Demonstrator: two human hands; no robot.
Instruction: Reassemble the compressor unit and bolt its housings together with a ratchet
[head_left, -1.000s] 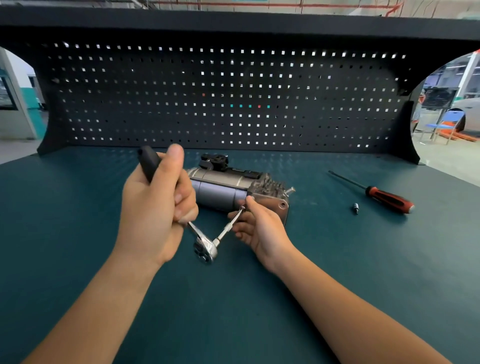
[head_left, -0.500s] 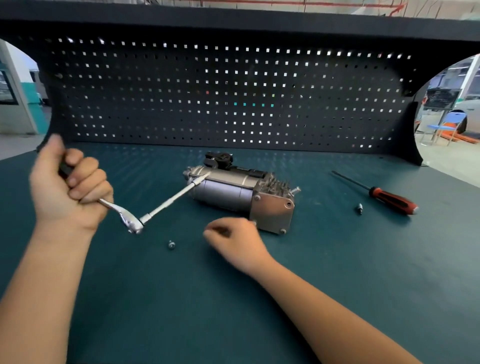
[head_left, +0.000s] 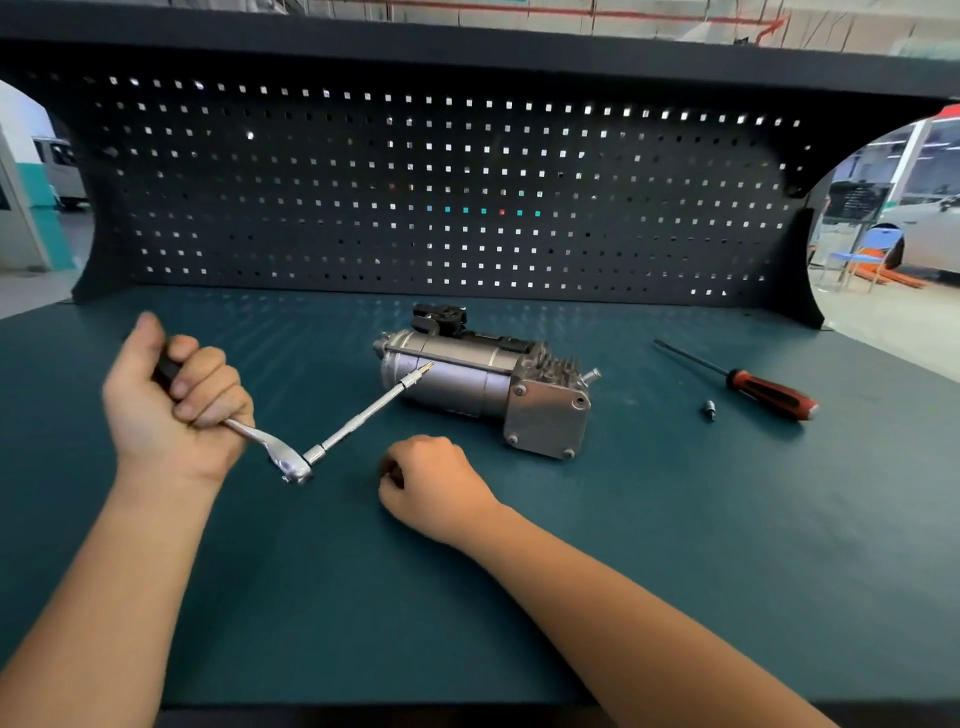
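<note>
The silver compressor unit (head_left: 467, 382) lies on its side on the green mat, its square end plate (head_left: 548, 418) facing me. My left hand (head_left: 166, 410) grips the black handle of the ratchet (head_left: 291, 462). The ratchet's long extension (head_left: 363, 413) points up and right, and its tip is just in front of the compressor's cylinder. My right hand (head_left: 434, 480) rests on the mat in front of the compressor. Its fingers are curled and pinched together, and the small bolt is out of sight under them.
A red-and-black screwdriver (head_left: 763, 387) lies at the right of the mat, with a small socket bit (head_left: 709, 410) beside it. A black pegboard (head_left: 441, 197) closes off the back of the bench. The mat's front edge (head_left: 363, 701) runs just below my forearms.
My left hand swung the ratchet left, away from the end plate. My right hand left the compressor and closed over the small bolt lying on the mat.
</note>
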